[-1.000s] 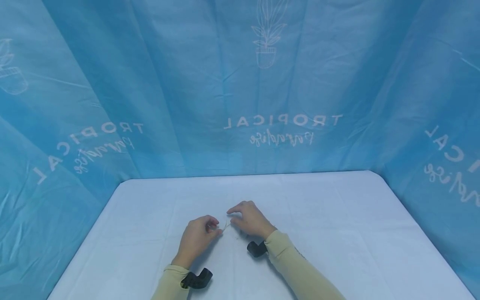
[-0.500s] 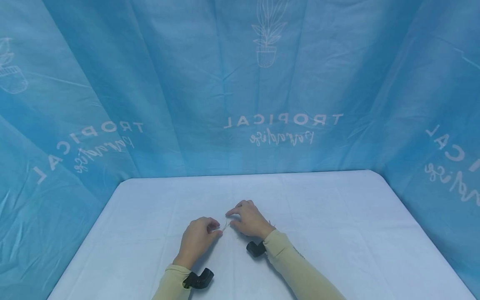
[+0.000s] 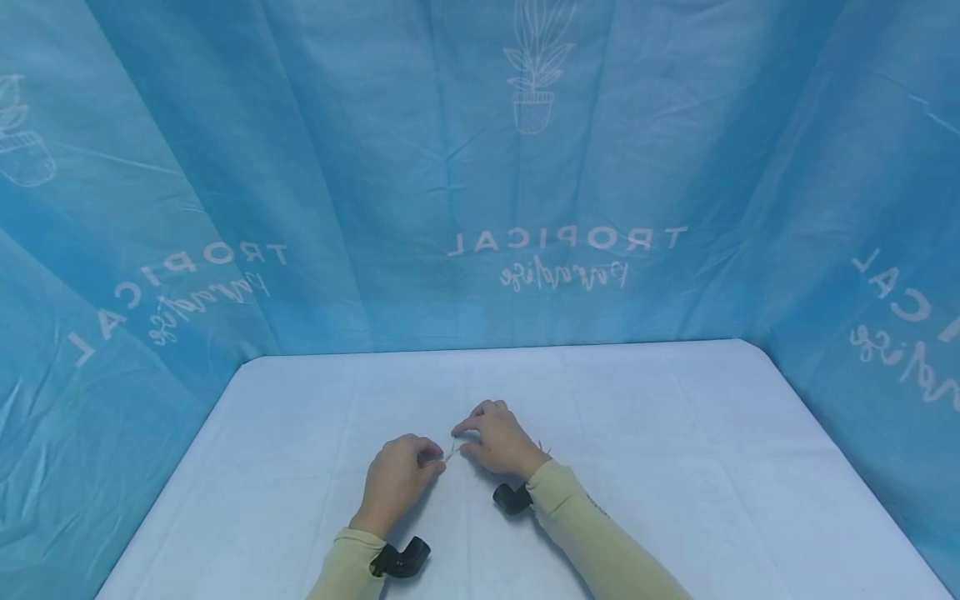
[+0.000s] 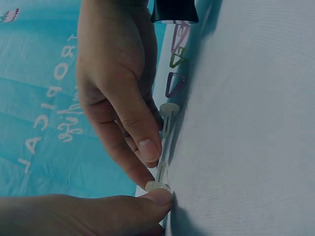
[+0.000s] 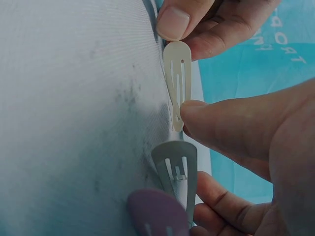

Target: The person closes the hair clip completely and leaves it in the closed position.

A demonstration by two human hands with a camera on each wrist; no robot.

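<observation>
Blue far curtain [image 3: 390, 167] bearing mirrored "TROPICAL Paradise"; nearer, over the white table [image 3: 675, 458], the left hand [image 3: 397, 479] pinches the wide end of a cream hair clip [image 5: 187, 78], the right hand [image 3: 501, 440] its narrow end.

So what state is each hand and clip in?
Cream clip: between both hands; open or snapped, can't tell
Left hand: thumb on cream clip's rounded end
Right hand: thumb on that clip's narrow end
Gray clip: beside the right hand; snap unclear
Purple clip: looks spread open
Green clip: looks spread open
Pink clip: partly hidden, can't tell
</observation>
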